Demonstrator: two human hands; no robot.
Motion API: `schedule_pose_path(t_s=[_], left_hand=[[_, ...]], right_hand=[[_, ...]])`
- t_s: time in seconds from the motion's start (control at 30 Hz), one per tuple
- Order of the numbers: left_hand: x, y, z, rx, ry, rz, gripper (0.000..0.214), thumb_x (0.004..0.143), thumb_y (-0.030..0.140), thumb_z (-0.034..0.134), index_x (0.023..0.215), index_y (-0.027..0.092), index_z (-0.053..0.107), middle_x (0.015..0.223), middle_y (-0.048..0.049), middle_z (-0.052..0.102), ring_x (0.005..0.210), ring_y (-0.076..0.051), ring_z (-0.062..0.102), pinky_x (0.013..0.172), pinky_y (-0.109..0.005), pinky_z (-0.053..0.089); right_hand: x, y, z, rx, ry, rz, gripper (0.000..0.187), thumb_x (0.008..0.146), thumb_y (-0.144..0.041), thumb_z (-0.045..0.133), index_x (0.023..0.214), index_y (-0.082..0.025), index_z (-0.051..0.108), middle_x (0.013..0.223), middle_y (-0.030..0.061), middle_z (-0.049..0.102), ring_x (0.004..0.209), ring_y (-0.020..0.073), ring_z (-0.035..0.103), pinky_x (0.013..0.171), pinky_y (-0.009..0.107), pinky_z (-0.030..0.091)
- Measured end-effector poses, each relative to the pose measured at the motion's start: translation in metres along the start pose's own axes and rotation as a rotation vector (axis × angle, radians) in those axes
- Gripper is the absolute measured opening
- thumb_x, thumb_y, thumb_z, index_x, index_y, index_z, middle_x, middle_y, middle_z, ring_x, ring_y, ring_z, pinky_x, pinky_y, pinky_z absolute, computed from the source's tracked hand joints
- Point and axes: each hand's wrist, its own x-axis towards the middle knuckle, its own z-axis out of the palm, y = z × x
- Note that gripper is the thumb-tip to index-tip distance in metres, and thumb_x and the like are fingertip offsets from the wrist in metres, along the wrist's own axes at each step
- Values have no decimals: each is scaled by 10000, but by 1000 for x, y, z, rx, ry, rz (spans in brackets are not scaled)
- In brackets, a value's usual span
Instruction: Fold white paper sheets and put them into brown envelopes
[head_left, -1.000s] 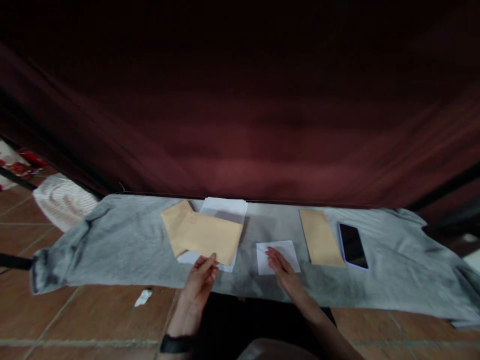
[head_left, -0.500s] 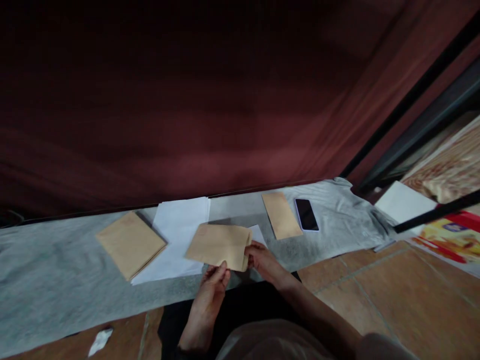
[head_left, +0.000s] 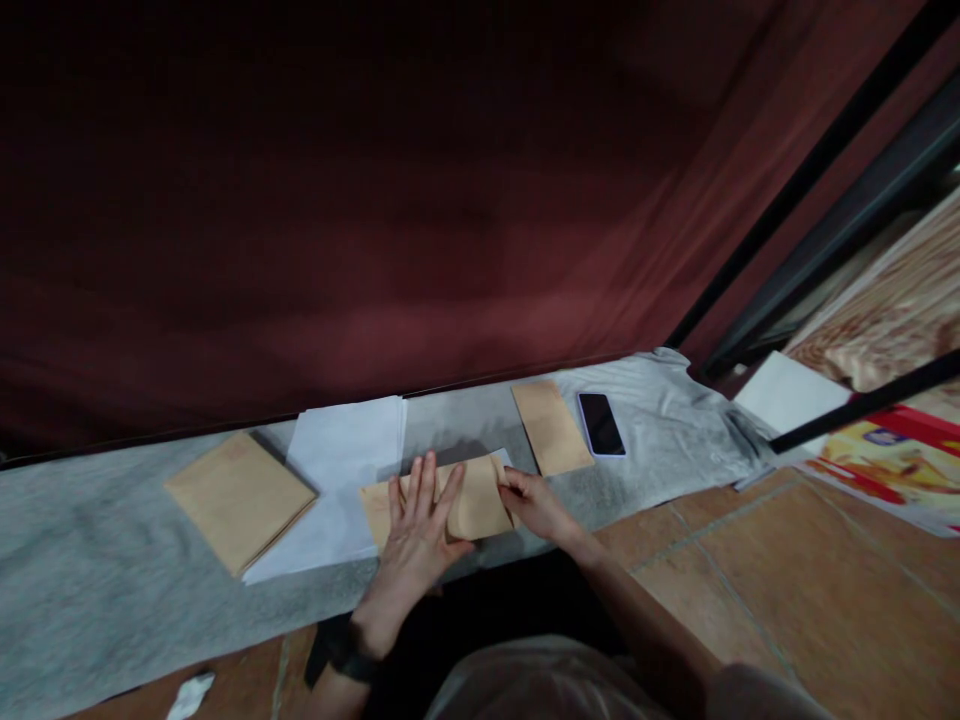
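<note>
A brown paper envelope (head_left: 482, 500) lies on the grey cloth right in front of me, its surface bulging up near the middle. My left hand (head_left: 417, 525) presses flat on its left part with the fingers spread. At its right end, my right hand (head_left: 531, 500) pinches the envelope's edge. A bit of white paper (head_left: 504, 457) peeks out behind that end. To the left are a stack of white sheets (head_left: 345, 440) and, partly on top of it, a pile of brown envelopes (head_left: 240, 495).
Another brown envelope (head_left: 551, 428) and a phone (head_left: 601, 424) lie to the right on the cloth-covered bench (head_left: 97, 560). Dark red fabric (head_left: 420, 250) hangs behind. A colourful box (head_left: 900, 460) is at the far right; a white scrap (head_left: 190, 695) lies on the tiled floor.
The envelope, held up in both hands before, is now down on the cloth. My left hand has gone from pinching its lower edge to lying flat on it. My right hand stays at its right end.
</note>
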Motion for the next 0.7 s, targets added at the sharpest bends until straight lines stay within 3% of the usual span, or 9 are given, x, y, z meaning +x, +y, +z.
schedule_pose_path(t_s=[0.1,0.2,0.37,0.47,0.57,0.63,0.7], left_hand=[[9,-9,5,94,-65,91,1103,696,394,844,1617,232,259,1663,-222,268,1540,-434,223,1214,-688,130],[8,-6,7,110,-42,133,1026,715,366,813,1601,221,314,1586,-225,400,1505,-429,307,1224,-672,125],[5,3,8,98,-8,138,881,793,312,716,1588,224,347,1500,-207,495,1417,-396,441,1228,-660,135],[7,3,16,95,-42,103,880,785,298,709,1585,210,353,1471,-207,524,1388,-395,469,1228,-647,158],[9,1,23,77,-61,89,912,781,316,711,1593,167,323,1482,-222,516,1398,-399,457,1234,-631,172],[9,2,26,48,-52,84,938,782,345,717,1596,132,303,1491,-232,506,1401,-400,452,1238,-621,179],[7,6,25,18,-51,103,941,774,355,731,1588,121,321,1491,-236,502,1407,-403,444,1240,-617,183]], right_hand=[[-3,1,-3,-45,-17,-7,179,884,-331,556,796,-237,680,769,-29,670,753,166,597,676,244,469],[-2,10,-8,-51,43,46,168,863,-332,576,759,-225,652,712,-33,646,692,148,576,636,230,451],[0,26,-17,-55,159,196,121,840,-301,584,808,-197,637,677,-29,619,635,133,570,593,222,446],[-4,20,-26,-219,249,106,145,838,-237,565,922,-204,678,871,26,682,808,176,638,745,279,511],[-13,0,-37,-339,347,-25,256,892,-238,543,1099,-229,693,1114,74,684,991,210,649,917,340,502],[-20,-13,-44,-305,288,-18,247,942,-287,513,1079,-227,711,1060,66,705,948,209,662,897,337,510],[-25,-21,-50,-201,93,30,261,955,-338,507,973,-220,739,924,37,722,850,201,670,840,328,527]])
